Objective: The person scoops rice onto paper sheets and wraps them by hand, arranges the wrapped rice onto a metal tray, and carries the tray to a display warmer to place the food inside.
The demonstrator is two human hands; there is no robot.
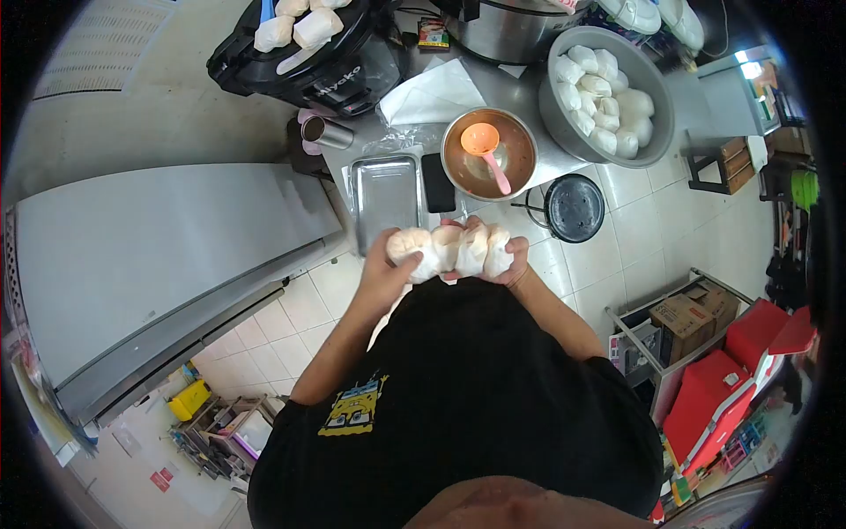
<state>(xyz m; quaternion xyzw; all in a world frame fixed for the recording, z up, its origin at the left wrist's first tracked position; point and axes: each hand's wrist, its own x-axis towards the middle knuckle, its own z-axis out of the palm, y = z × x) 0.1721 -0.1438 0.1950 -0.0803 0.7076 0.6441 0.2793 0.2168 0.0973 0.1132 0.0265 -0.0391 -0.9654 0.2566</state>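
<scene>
A row of several white bundles [451, 251], pale beige in places and seemingly wrapped in thin plastic, is held between my two hands in front of my chest. My left hand [381, 275] grips the left end, with the thumb across the front. At the other end, my right hand [516, 261] is closed around the last bundle. Just beyond my hands lie a metal tray [386, 196] and a black flat object [438, 183], perhaps a phone. Beside them a metal bowl [520, 169] holds an orange scoop [480, 139] with a pink handle.
A grey tub [659, 145] of similar white bundles stands at the table's right. More bundles lie on a black cooker [344, 84] at the back left. White paper [434, 93] and a metal cup [328, 132] are nearby. A black round stool [574, 208] stands below.
</scene>
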